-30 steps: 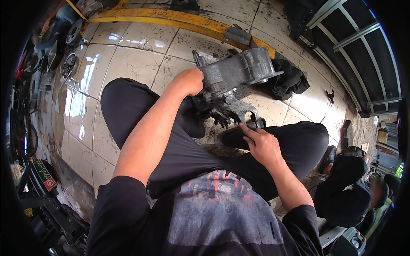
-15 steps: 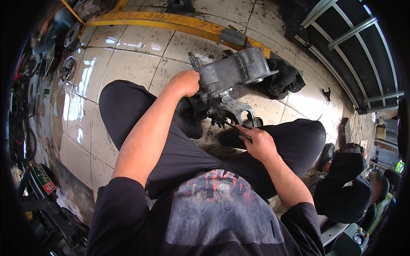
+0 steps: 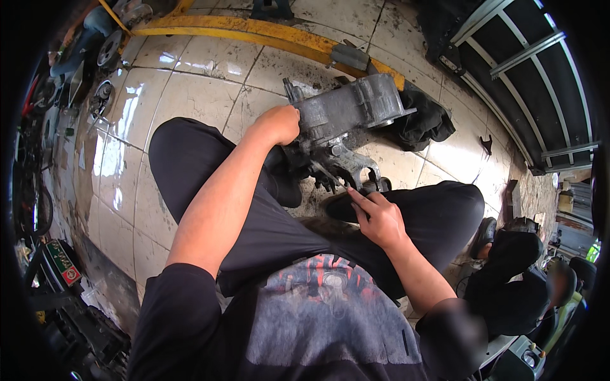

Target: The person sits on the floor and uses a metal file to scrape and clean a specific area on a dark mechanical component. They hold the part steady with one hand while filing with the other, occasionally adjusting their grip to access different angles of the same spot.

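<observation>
Rightward, against left hand, metal casing

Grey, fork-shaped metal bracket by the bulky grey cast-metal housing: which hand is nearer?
Right. The right hand is just below the bracket in the picture, fingertips close by, contact unclear. The left hand is farther off, up and left, at the left end of the housing.
</observation>
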Available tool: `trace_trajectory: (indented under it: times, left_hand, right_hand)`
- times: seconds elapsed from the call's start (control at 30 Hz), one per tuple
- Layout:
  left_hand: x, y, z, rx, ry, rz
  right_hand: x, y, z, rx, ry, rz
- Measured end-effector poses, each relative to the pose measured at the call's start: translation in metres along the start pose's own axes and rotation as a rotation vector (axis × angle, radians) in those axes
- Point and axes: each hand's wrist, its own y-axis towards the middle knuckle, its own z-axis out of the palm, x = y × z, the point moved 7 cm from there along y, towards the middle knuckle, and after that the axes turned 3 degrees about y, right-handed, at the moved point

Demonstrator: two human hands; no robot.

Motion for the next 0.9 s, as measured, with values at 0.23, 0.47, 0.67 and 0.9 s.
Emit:
trace_trajectory:
  times: [0.23, 0.47, 0.67, 0.9]
  left_hand:
    - [0.002, 0.0, -0.004, -0.02, -0.067, -0.041]
    - [0.004, 0.004, -0.005, -0.038, -0.089, -0.055]
    - [0.0, 0.004, -0.006, -0.043, -0.074, -0.035]
    - [0.001, -0.001, -0.004, -0.075, -0.093, -0.032]
  right_hand:
    - [-0.003, 0.002, -0.006, -0.114, 0.063, -0.04]
    - [0.004, 0.004, -0.006, -0.059, 0.002, 0.002]
    - [0.007, 0.001, -0.001, -0.076, -0.016, -0.066]
    - [0.006, -0.001, 0.0, -0.055, 0.022, -0.079]
